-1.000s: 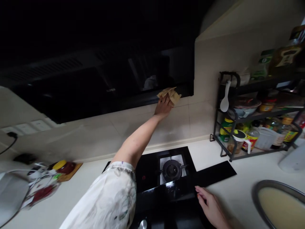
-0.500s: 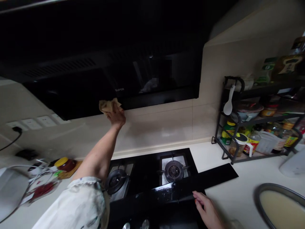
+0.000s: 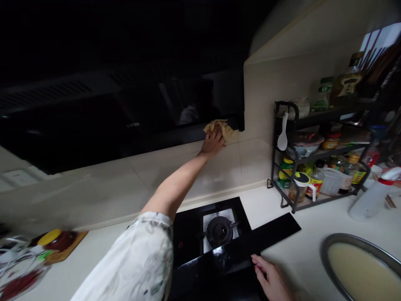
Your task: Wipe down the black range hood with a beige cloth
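My left hand [image 3: 213, 141] is closed on a tan cloth [image 3: 230, 133], pressing it against the lower front edge of the black range hood [image 3: 175, 136], near the hood's right end. Below, the black gas stove [image 3: 194, 225] shows one burner [image 3: 219, 231]; my left arm and pale patterned sleeve cover its left part. Low in the view, my right hand [image 3: 271, 276] rests its fingertips at the edge of a long black glossy panel [image 3: 278, 230] along the stove's front. Its fingers are loosely extended, with nothing seen in them.
A black rack [image 3: 294, 205] of bottles and jars stands right of the stove, with a white spoon [image 3: 282, 136] hanging on it. A metal basin [image 3: 327, 251] of pale liquid and a white spray bottle [image 3: 368, 198] are at right. A yellow-lidded jar [image 3: 56, 240] sits at left.
My left hand has moved the cloth rightward along the hood's lower edge, from below the logo to near the right end. The view has turned right. My right hand stays at the panel.
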The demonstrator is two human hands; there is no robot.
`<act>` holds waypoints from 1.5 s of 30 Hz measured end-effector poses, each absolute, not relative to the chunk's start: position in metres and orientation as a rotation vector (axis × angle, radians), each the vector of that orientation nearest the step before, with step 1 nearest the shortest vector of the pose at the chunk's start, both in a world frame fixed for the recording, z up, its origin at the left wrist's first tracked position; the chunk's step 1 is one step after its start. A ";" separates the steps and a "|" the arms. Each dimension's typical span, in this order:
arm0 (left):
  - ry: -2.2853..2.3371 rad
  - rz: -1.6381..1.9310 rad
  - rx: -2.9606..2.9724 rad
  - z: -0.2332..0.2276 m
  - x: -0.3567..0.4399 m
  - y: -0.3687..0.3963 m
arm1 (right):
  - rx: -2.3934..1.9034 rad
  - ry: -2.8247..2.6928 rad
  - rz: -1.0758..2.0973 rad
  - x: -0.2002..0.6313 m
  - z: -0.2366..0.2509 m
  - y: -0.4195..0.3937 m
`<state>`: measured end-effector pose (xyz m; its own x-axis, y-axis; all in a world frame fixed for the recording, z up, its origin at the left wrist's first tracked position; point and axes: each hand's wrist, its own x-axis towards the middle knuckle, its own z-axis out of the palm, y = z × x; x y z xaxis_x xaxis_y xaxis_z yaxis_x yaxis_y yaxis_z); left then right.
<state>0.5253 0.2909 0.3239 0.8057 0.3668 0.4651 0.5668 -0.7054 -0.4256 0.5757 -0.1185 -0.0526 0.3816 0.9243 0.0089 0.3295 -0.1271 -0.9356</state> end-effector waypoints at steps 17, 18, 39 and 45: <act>-0.884 -0.892 -2.446 0.345 0.613 0.267 | -1.648 -1.200 0.853 0.574 -0.049 -0.111; -0.879 -0.898 -2.443 0.347 0.615 0.270 | -1.651 -1.194 0.855 0.574 -0.047 -0.111; -1.250 -0.865 -2.353 0.341 0.397 0.321 | -1.674 -1.176 0.832 0.558 -0.049 -0.103; -1.665 -0.863 -1.975 0.337 0.276 0.326 | -1.622 -1.193 0.786 0.535 -0.031 -0.111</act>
